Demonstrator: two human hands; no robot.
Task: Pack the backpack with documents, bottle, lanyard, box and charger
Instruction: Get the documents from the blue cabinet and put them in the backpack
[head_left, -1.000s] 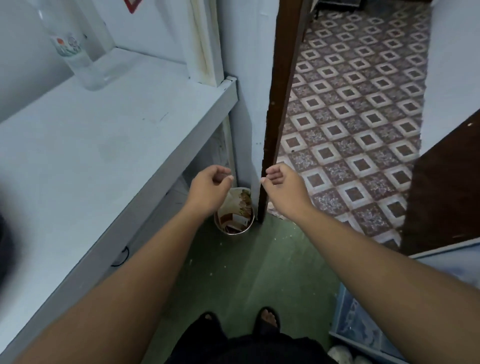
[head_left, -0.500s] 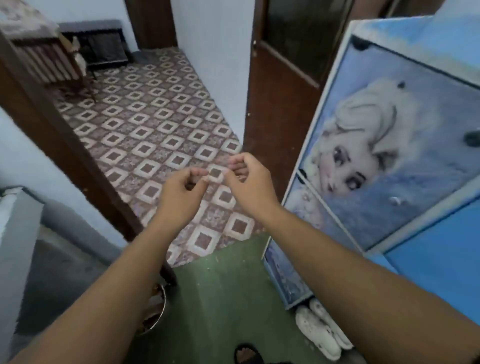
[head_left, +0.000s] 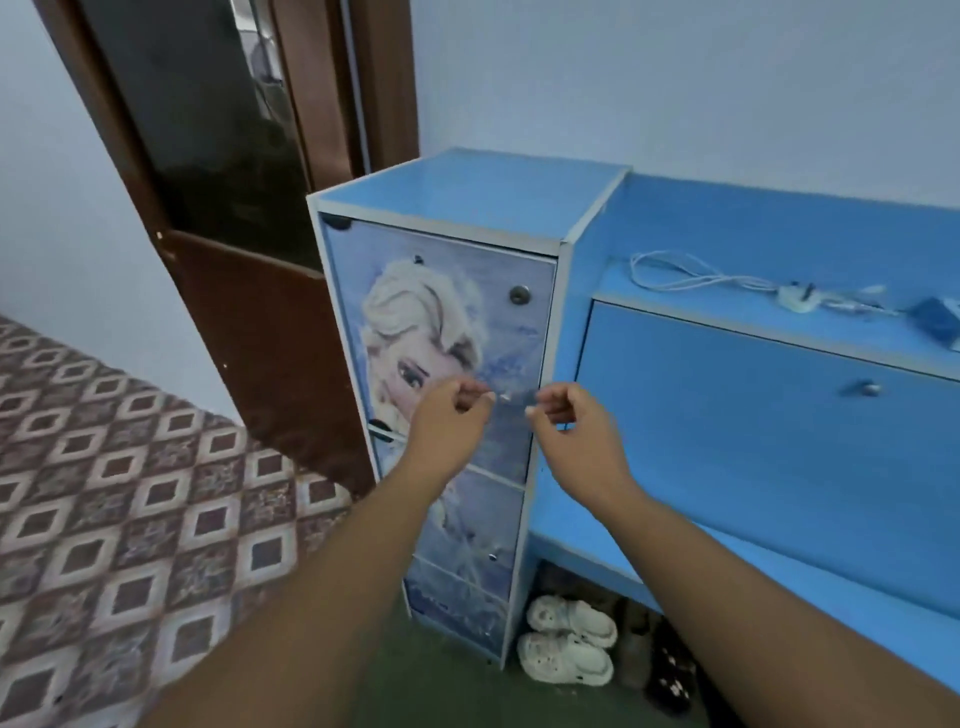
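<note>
Two bare forearms reach forward from the lower edge of the view, over a dull green floor (head_left: 441, 691). To the right of it, a pair of white perforated rubber clogs (head_left: 566, 644) and a pair of dark slippers (head_left: 670, 670) lie under the overhang of a long blue laminate unit (head_left: 753, 415).

The left hand (head_left: 447, 421) and the right hand (head_left: 576, 431) are raised side by side with a small gap between them. The fingers of both are loosely curled toward the thumbs, and no object is plainly held. The spot between the fingertips is blurred.

Just behind the hands stands a tall, narrow blue cabinet (head_left: 467, 192) with drawer fronts printed with a cartoon figure. Its left front edge comes close to a dark brown wooden door (head_left: 270, 332). Left of the cabinet, the brown and white patterned tile floor (head_left: 130, 493) gives wide open room.

Farther right, on the ledge of the blue unit, lies the white charger (head_left: 797, 301), its thin cable looped to the left, near the pale front edge. A small blue box (head_left: 935, 322) lies beside it, cut by the right border. A pale wall (head_left: 675, 78) rises behind.
</note>
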